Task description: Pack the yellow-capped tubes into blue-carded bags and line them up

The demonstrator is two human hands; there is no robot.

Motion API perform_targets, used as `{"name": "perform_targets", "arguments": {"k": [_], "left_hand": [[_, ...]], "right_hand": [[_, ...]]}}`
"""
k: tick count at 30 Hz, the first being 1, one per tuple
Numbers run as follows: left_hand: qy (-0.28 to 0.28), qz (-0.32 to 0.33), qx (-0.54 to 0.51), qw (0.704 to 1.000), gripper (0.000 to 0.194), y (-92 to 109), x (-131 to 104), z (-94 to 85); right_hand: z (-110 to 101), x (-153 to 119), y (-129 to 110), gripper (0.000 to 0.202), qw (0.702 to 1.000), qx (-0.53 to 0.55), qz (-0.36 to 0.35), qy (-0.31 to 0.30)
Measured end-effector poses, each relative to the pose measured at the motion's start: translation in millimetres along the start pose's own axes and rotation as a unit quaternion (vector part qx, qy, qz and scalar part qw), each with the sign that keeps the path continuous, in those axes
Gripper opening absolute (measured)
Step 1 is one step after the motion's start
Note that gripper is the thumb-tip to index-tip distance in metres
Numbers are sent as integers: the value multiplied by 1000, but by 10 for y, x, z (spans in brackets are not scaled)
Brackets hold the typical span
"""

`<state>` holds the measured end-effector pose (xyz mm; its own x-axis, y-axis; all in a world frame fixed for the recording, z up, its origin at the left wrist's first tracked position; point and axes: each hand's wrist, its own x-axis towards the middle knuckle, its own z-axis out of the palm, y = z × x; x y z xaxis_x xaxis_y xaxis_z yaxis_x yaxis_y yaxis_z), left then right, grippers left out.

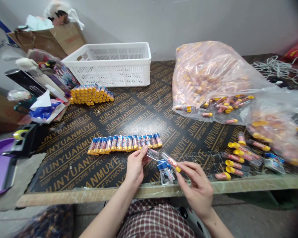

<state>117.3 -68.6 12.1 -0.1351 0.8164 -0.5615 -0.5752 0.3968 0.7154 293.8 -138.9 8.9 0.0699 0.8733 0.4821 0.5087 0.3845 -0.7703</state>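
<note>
Between the thumb and fingers of my left hand (136,165) is a small clear plastic sleeve (153,154). My right hand (195,181) pinches a clear tube (170,161) by its yellow end; red and white print shows through it. The tube's clear end points at the sleeve, and I cannot tell whether they touch. Beneath them lies a small pile of blue printed sleeves (167,173). Just beyond my left hand, a row of blue-labelled tubes (124,142) lies side by side. Several unlabelled yellow-ended tubes (234,164) lie loose to the right of my right hand.
A white plastic basket (114,72) stands at the back, with stacked labelled tubes (90,95) in front of it. A large clear bag (208,72) of yellow-ended tubes spreads over the back right. Bottles and tissues crowd the left; a purple dustpan (0,165) sits beyond the table's left edge.
</note>
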Motion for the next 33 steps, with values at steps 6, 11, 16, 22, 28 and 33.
{"name": "perform_targets", "arguments": {"k": [6,11,16,22,28,33], "left_hand": [[-10,-4,7,1000,33,-57,-23,24],[-86,5,6,996,30,-60,-91,56],[-173,-29,64,982,46,-21,-134,62],[-277,-98,149,944,37,-42,-223,49],[-297,-124,180,929,36,-112,-271,41],[-301,-123,182,928,34,-153,-282,24]], "right_hand": [[73,-4,-71,48,998,3,-52,-25],[83,-12,-44,46,996,39,-40,-74],[98,-14,54,52,995,33,-48,-81],[99,43,102,78,992,42,-32,-117],[62,78,79,85,978,86,-27,-187],[92,21,110,85,975,123,-2,-185]]}}
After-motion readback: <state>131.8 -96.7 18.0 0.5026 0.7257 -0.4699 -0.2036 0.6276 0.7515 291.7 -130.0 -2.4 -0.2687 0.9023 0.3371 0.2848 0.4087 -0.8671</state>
